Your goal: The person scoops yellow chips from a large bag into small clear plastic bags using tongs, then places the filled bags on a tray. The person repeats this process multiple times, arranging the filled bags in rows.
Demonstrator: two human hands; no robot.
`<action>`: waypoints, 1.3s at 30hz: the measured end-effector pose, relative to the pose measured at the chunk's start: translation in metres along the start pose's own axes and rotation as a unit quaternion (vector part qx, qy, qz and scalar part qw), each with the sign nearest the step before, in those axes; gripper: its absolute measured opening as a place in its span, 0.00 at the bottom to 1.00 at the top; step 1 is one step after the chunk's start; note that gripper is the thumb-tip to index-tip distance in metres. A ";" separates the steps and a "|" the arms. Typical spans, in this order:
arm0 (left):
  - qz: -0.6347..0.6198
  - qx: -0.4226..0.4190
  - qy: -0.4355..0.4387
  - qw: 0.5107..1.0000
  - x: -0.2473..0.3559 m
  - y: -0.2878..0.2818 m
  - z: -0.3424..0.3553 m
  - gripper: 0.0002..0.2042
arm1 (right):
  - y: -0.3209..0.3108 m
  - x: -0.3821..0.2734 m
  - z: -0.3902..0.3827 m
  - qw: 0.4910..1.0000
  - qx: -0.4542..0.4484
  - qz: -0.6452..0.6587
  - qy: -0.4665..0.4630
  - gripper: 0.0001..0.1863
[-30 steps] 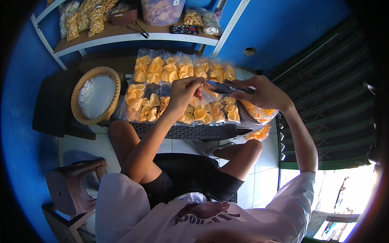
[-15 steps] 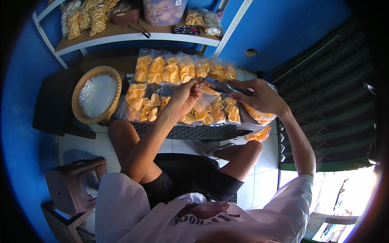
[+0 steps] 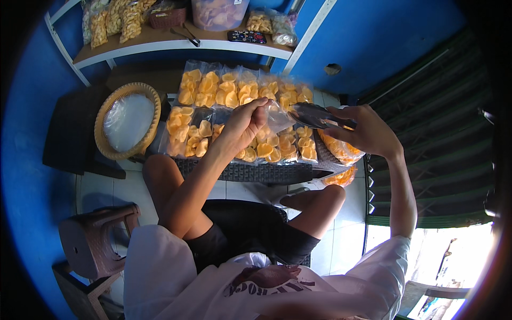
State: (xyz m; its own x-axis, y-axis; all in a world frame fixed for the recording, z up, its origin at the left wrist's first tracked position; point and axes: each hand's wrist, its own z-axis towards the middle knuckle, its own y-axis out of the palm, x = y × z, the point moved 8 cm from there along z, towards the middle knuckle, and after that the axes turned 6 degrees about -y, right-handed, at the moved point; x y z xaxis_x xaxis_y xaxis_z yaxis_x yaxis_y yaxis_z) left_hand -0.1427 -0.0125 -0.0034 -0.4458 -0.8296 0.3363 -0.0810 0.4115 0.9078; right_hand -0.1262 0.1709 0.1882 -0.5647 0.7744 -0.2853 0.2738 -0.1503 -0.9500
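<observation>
My left hand (image 3: pixel 247 121) pinches the edge of a small clear plastic bag (image 3: pixel 278 118) above the middle of the table. In my right hand (image 3: pixel 365 129) is a pair of dark tongs (image 3: pixel 317 115), their tips pointing left toward the bag's mouth. Whether anything sits between the tips I cannot make out. Beneath both hands lie rows of clear bags of orange-yellow crackers (image 3: pixel 226 94), several in each row. A large clear bag of crackers (image 3: pixel 341 149) rests below my right hand, partly hidden by it.
At the left, a round woven basket (image 3: pixel 100 128) holds clear plastic bags (image 3: pixel 128 124). A shelf (image 3: pixel 154 47) behind carries snack bags, a plastic tub (image 3: pixel 220 15), another pair of tongs (image 3: pixel 186 36) and a patterned phone-like object (image 3: pixel 247 37). A brown stool (image 3: pixel 88 242) stands at lower left.
My right hand and the tongs have moved right, drawing the tips back from the bag. My left hand stays nearly in place, still pinching the bag.
</observation>
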 end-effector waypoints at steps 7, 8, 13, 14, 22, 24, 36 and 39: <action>0.087 -0.014 0.041 0.995 0.004 0.009 -0.006 0.11 | 0.065 0.028 0.001 0.955 0.188 0.216 0.079 0.27; 0.078 -0.020 0.037 0.996 0.003 0.010 -0.006 0.12 | 0.078 0.023 0.007 0.945 0.223 0.238 0.039 0.28; 0.132 -0.041 0.045 0.989 0.010 0.013 -0.011 0.14 | 0.144 0.014 0.030 0.903 0.304 0.277 0.123 0.20; 0.186 -0.051 0.078 0.978 0.019 0.014 -0.016 0.15 | 0.134 0.007 0.034 0.852 0.385 0.350 0.050 0.13; 0.292 -0.142 0.099 0.941 -0.007 0.009 -0.029 0.38 | 0.094 0.029 0.022 0.624 0.283 0.727 0.035 0.07; 0.203 -0.170 0.057 0.963 -0.028 0.010 -0.030 0.36 | 0.094 0.026 0.019 0.674 0.299 0.673 0.051 0.07; 0.277 -0.101 0.106 0.950 -0.023 0.006 -0.031 0.26 | 0.129 0.008 -0.002 0.808 0.354 0.461 0.100 0.18; 0.225 -0.113 0.063 0.966 -0.025 0.001 -0.028 0.25 | 0.132 0.007 -0.005 0.745 0.373 0.550 0.062 0.17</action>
State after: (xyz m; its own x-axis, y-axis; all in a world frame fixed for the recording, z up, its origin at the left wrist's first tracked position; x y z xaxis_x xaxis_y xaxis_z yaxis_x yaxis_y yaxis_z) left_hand -0.1065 -0.0017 -0.0040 -0.2768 -0.6314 0.7244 0.2985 0.6601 0.6894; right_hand -0.0901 0.1597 0.0617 -0.2291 -0.0251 -0.9731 -0.0180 -0.9994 0.0300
